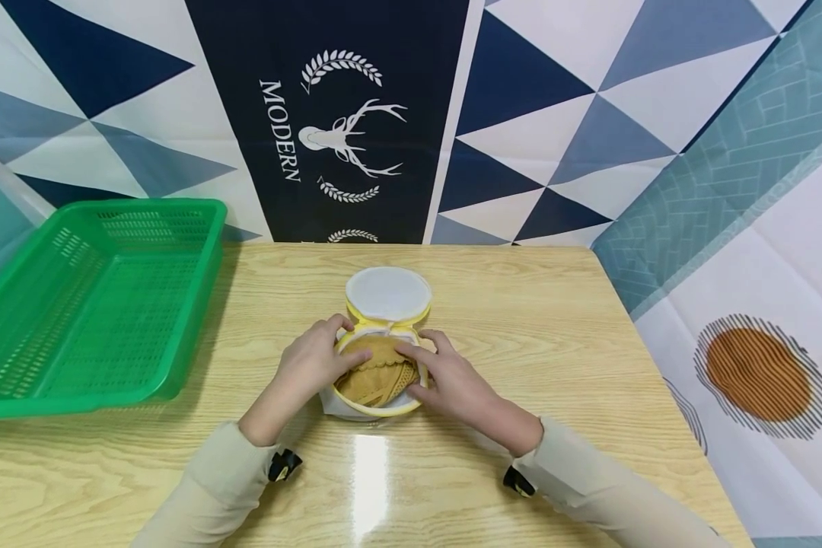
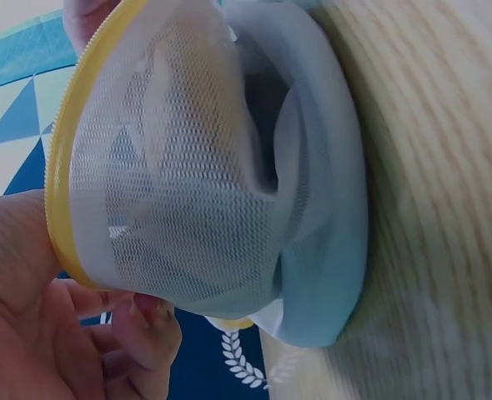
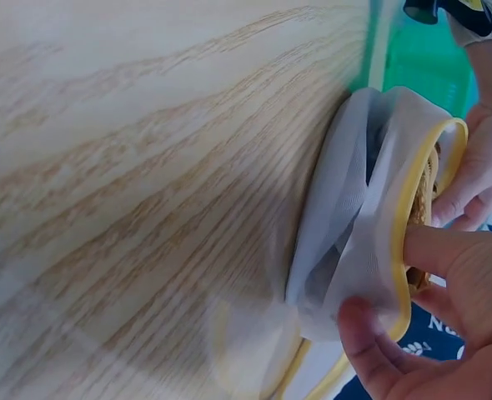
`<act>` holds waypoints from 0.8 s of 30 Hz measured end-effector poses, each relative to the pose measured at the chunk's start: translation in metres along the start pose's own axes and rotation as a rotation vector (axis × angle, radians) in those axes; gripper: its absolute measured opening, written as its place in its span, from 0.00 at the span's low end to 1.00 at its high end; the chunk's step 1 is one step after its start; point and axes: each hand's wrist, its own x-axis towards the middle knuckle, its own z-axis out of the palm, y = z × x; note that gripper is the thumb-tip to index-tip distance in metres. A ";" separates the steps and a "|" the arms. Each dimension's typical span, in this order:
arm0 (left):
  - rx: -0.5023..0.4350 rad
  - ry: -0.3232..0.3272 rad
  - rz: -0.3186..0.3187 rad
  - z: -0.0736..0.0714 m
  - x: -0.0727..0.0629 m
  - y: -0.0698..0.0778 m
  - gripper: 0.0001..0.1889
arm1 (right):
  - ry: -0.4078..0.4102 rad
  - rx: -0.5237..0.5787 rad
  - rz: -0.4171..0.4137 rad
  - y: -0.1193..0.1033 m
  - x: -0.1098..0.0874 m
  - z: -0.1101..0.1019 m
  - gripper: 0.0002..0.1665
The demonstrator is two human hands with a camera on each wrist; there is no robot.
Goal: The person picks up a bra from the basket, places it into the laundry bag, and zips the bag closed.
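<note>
A white mesh laundry bag (image 1: 345, 411) with a yellow zipped rim stands on the table, its round lid (image 1: 389, 293) folded back on the far side. Inside lies a mustard-coloured bra (image 1: 377, 373) with a scalloped edge and lacy parts. At the left rim my left hand (image 1: 308, 361) grips the bag, its thumb reaching in over the bra while other fingers stay outside. On the opposite side my right hand (image 1: 455, 384) pinches the bag wall (image 3: 371, 275), with one finger inside against the bra and another outside. The bag's sides sag and fold in both wrist views.
A green plastic basket (image 1: 205, 304) with perforated walls stands at the left of the wooden table (image 1: 534, 327). A patterned cloth (image 1: 527, 114) with triangles and a deer print hangs behind the table's far edge. Another printed cloth (image 1: 712, 472) is on the right.
</note>
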 end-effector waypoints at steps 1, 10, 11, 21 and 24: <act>0.003 0.006 0.009 0.000 0.000 0.000 0.26 | 0.003 -0.008 -0.011 0.000 0.000 0.000 0.34; 0.033 -0.004 0.023 0.001 -0.001 -0.001 0.22 | -0.007 -0.006 -0.104 0.003 0.004 0.000 0.30; 0.030 -0.005 0.026 0.001 -0.001 -0.001 0.21 | -0.009 -0.007 -0.110 0.003 0.005 -0.001 0.29; 0.038 -0.023 0.057 0.000 -0.005 0.004 0.25 | 0.003 -0.027 -0.090 0.000 0.012 -0.003 0.23; 0.059 -0.023 0.068 -0.001 -0.010 0.008 0.29 | -0.003 -0.026 -0.079 -0.001 0.013 -0.004 0.22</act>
